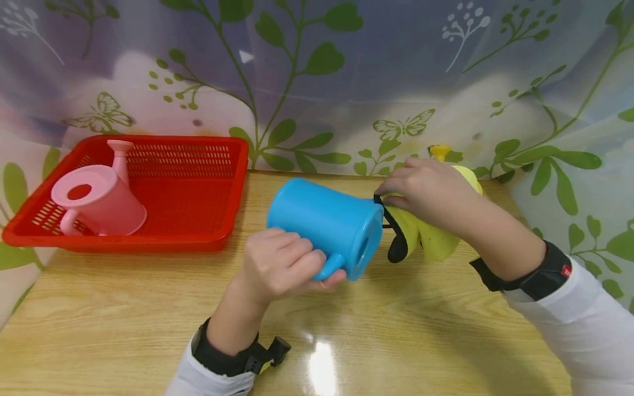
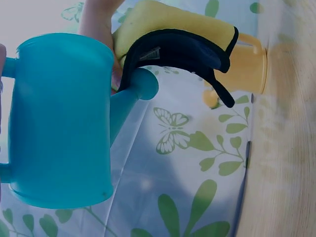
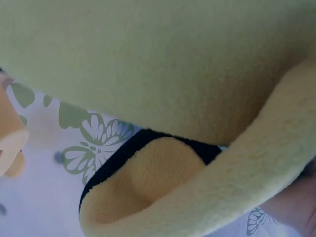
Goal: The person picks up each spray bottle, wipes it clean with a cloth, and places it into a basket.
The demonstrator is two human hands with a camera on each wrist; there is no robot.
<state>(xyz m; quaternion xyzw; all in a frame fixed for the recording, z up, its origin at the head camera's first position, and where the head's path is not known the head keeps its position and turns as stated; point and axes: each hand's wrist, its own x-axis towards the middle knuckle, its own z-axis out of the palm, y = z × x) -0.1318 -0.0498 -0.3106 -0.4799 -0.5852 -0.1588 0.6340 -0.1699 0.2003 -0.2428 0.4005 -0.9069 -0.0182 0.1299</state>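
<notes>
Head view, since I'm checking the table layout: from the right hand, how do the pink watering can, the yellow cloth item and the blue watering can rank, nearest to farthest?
1. Yellow cloth item: held by the right hand.
2. Blue watering can: to its left, in the left hand.
3. Pink watering can: far left, inside the red basket.

Blue watering can point(image 1: 324, 220): smooth-walled, gripped at its handle by the left hand point(image 1: 284, 264), tipped sideways, top toward the right hand point(image 1: 428, 190). Its spout point(image 2: 122, 108) reached the yellow cloth point(image 1: 438, 242), contact unclear. Cloth was plush, black-edged, curved, held beneath the right hand.
</notes>
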